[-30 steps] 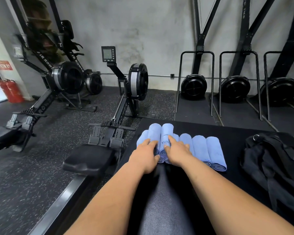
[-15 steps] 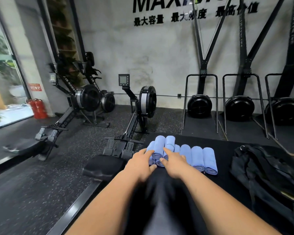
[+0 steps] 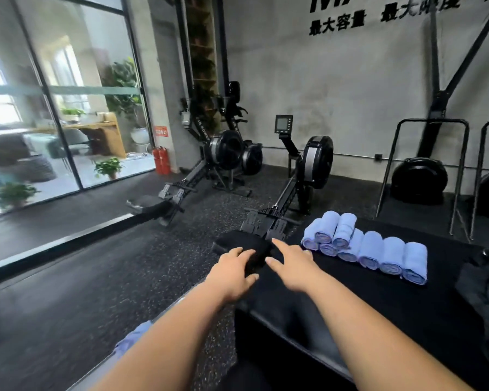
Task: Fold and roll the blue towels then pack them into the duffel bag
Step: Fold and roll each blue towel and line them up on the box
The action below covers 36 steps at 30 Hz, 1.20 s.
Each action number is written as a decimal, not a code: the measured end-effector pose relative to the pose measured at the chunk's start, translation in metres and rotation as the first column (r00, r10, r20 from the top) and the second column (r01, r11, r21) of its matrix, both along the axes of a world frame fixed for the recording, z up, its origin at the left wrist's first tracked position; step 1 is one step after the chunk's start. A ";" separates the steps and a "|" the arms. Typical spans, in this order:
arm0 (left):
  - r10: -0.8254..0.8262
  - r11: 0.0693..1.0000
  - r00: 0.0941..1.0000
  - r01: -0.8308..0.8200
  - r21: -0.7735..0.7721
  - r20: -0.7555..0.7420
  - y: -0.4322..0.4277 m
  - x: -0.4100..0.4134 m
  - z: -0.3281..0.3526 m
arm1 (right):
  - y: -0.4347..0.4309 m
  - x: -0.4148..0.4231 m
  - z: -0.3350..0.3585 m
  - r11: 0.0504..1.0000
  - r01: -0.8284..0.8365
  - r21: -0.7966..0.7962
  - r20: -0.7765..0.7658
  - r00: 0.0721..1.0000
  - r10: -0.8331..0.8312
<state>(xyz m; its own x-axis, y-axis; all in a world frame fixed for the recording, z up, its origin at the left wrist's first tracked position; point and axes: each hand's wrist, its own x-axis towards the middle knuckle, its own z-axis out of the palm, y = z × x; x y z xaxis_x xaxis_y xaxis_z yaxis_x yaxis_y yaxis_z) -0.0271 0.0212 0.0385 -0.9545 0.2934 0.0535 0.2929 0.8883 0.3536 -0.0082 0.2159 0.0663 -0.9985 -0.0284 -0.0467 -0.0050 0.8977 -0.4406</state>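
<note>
Left hand and right hand are empty, fingers loosely spread, at the left edge of the table. Rolled towels sit in a row on the table right of the hands, two stacked at the left end. Bag is at the right, apart from the towels.

Blue towels, all rolled, lie side by side in a row on black platform w/ two stacked atop left end; black duffel bag slumps to their right, partly cut off.
</note>
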 end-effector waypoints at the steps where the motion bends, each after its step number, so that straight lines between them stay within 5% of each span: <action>1: 0.033 0.999 0.999 -0.033 0.001 0.006 -0.013 0.008 -0.003 | -0.012 0.004 -0.002 0.999 -0.032 -0.004 0.007 0.999 0.032; 14: 0.267 0.964 0.957 -0.267 -0.017 0.115 -0.128 0.048 -0.062 | -0.128 0.016 -0.047 0.970 -0.244 -0.008 0.101 0.964 0.244; 36: 0.394 0.913 0.830 -0.404 -0.061 0.394 -0.266 0.061 -0.216 | -0.272 -0.022 -0.182 0.918 -0.392 0.057 0.369 0.863 0.345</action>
